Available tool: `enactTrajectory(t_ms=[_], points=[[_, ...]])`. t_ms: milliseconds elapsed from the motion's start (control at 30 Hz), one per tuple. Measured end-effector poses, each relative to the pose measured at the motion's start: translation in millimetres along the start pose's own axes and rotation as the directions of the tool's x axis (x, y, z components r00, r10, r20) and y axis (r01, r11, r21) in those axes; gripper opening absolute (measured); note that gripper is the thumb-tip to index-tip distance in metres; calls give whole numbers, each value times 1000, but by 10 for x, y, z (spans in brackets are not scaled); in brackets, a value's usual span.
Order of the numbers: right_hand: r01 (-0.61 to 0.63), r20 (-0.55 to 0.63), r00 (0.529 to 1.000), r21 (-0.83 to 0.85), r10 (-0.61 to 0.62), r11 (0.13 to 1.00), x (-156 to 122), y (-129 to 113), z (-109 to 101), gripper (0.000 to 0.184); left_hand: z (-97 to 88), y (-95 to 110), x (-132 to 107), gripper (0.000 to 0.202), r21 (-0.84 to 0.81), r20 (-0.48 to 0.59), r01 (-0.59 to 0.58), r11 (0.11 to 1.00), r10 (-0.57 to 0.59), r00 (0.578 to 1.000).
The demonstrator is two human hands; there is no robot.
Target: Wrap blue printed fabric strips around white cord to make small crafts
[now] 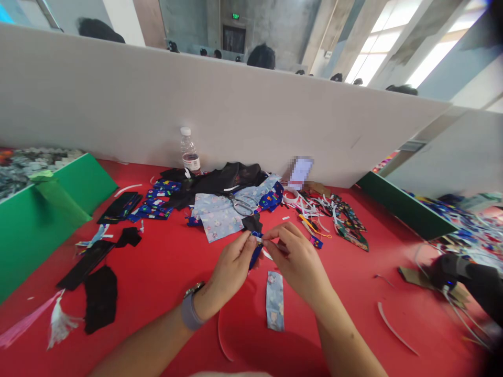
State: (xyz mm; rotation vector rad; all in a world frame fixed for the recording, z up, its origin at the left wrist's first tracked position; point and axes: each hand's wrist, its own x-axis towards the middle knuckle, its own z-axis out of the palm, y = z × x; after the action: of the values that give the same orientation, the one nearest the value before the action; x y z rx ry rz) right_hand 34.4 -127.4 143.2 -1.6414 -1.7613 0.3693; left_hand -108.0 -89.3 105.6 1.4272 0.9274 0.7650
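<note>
My left hand (231, 269) and my right hand (296, 259) meet over the red table (165, 267), fingertips pinched together. Between them they hold a small dark blue patterned fabric piece (256, 251) with a thin white strip on it. The left wrist wears a grey watch (190, 309). A light blue patterned fabric strip (275, 299) lies flat on the table just below my right hand.
A pile of black and blue fabric with scissors (241, 204) lies behind my hands. A water bottle (190, 152) stands by the white partition. White strips and a tape roll (291, 196) sit right of the pile. Black fabric pieces (100, 296) and a pink tassel (29, 319) lie left. Green bins flank both sides.
</note>
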Motion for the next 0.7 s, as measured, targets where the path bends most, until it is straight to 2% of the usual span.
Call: enactTrajectory(t_ms=[400, 533, 700], points=[[55, -80, 995, -28, -57, 998, 13, 59, 58, 6, 5, -12, -4, 37, -95, -13, 15, 995, -16, 1000], [34, -15, 999, 6, -34, 999, 26, 44, 3, 8, -4, 20, -11, 37, -70, 13, -12, 997, 13, 1000], [14, 37, 999, 12, -14, 1000, 22, 31, -44, 8, -19, 81, -29, 37, 55, 9, -64, 996, 64, 998]])
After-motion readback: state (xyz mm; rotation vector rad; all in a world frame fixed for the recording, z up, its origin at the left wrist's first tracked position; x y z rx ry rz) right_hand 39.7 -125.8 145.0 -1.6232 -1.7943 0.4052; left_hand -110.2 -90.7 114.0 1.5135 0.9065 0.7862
